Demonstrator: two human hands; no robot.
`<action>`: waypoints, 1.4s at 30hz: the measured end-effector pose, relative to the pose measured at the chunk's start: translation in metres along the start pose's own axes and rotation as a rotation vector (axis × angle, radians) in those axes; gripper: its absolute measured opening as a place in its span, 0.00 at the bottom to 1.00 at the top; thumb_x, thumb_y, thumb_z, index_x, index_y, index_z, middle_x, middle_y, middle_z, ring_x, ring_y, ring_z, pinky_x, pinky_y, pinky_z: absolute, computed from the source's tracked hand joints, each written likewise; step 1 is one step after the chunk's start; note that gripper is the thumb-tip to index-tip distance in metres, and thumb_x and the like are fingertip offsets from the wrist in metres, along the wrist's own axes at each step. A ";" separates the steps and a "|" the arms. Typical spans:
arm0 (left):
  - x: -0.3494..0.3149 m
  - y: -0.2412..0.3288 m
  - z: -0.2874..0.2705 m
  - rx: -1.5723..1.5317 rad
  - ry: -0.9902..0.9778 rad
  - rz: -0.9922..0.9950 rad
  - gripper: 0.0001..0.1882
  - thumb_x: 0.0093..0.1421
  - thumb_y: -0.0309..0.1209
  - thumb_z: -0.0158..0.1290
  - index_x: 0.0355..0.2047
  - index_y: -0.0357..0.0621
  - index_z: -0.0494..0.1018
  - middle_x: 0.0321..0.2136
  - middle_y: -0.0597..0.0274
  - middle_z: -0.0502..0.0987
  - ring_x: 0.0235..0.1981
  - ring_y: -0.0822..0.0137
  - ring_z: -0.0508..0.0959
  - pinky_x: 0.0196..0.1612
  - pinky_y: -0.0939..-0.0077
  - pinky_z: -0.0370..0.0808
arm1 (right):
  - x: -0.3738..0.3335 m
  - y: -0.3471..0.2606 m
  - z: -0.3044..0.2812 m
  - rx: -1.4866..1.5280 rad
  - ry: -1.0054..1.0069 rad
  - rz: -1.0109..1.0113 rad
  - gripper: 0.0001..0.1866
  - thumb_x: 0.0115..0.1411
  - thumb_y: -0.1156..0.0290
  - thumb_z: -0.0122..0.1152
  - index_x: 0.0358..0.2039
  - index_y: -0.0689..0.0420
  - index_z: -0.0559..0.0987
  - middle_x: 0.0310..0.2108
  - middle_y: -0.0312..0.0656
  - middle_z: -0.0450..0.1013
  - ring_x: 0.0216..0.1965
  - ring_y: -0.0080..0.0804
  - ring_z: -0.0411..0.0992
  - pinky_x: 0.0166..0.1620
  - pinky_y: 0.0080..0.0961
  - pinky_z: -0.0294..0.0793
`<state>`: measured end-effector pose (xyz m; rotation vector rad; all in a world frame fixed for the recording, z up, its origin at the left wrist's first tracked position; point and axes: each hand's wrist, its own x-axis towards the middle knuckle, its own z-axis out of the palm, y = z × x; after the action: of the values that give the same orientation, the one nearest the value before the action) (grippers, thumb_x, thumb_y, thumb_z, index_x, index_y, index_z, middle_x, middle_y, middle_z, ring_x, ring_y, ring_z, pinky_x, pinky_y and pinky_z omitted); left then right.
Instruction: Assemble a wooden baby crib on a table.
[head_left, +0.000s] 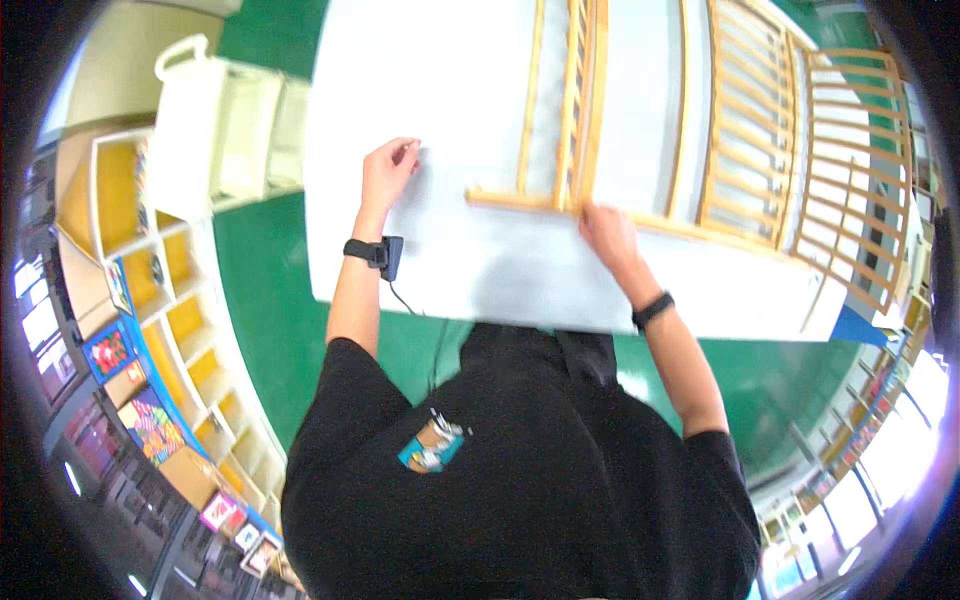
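A pale wooden frame (690,233) with slatted panels lies on the white table, its long near rail running from the middle toward the right. My right hand (610,238) is closed, with its fingertips against this rail where a pair of crosswise bars (583,120) meets it. Whatever those fingers pinch is hidden. Over the left part of the table, apart from the wood, my left hand (388,172) has its thumb and fingers drawn together. Anything between them is too small to make out.
The white table (420,60) ends close in front of my body. A slatted wooden panel (855,160) reaches past its right side. To the left stand a cream cart (215,130) and cubby shelves (185,310) on a green floor. A cable (405,300) hangs from my left wristband.
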<state>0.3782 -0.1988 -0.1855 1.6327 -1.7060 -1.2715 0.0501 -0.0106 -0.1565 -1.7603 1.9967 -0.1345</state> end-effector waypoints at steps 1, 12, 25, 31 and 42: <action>0.028 -0.004 -0.010 0.088 0.064 0.046 0.12 0.61 0.36 0.54 0.36 0.42 0.79 0.20 0.61 0.79 0.23 0.70 0.79 0.30 0.76 0.74 | -0.002 -0.004 -0.001 0.052 0.023 0.030 0.07 0.55 0.65 0.57 0.27 0.55 0.75 0.23 0.49 0.75 0.27 0.50 0.74 0.30 0.46 0.73; 0.314 0.097 -0.015 0.691 0.181 0.435 0.16 0.58 0.35 0.49 0.46 0.50 0.75 0.42 0.55 0.79 0.44 0.54 0.78 0.45 0.60 0.75 | -0.006 0.003 -0.019 0.080 -0.076 0.052 0.10 0.55 0.61 0.59 0.25 0.54 0.77 0.19 0.45 0.74 0.23 0.48 0.74 0.27 0.43 0.73; 0.429 0.088 -0.004 0.869 0.236 0.156 0.21 0.64 0.45 0.42 0.36 0.39 0.74 0.35 0.43 0.78 0.40 0.46 0.77 0.45 0.55 0.72 | -0.087 0.071 -0.061 0.745 0.137 0.739 0.14 0.62 0.65 0.56 0.26 0.64 0.77 0.17 0.40 0.73 0.18 0.23 0.71 0.23 0.20 0.70; 0.407 0.076 -0.035 0.574 0.004 0.545 0.19 0.63 0.41 0.44 0.23 0.41 0.70 0.16 0.64 0.68 0.19 0.72 0.68 0.23 0.73 0.64 | -0.142 0.099 -0.057 0.892 0.102 0.767 0.14 0.65 0.66 0.51 0.28 0.63 0.77 0.19 0.37 0.73 0.21 0.19 0.69 0.24 0.17 0.67; -0.023 0.218 -0.167 0.633 -0.329 -0.211 0.17 0.66 0.39 0.48 0.23 0.43 0.68 0.17 0.77 0.60 0.18 0.83 0.58 0.20 0.84 0.53 | -0.162 0.055 -0.075 1.322 0.093 0.313 0.10 0.65 0.73 0.50 0.41 0.65 0.76 0.28 0.41 0.76 0.31 0.24 0.75 0.35 0.22 0.75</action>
<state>0.4065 -0.2557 0.0827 2.0828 -2.3661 -1.2155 -0.0198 0.1362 -0.0654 -0.5846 1.5108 -1.1277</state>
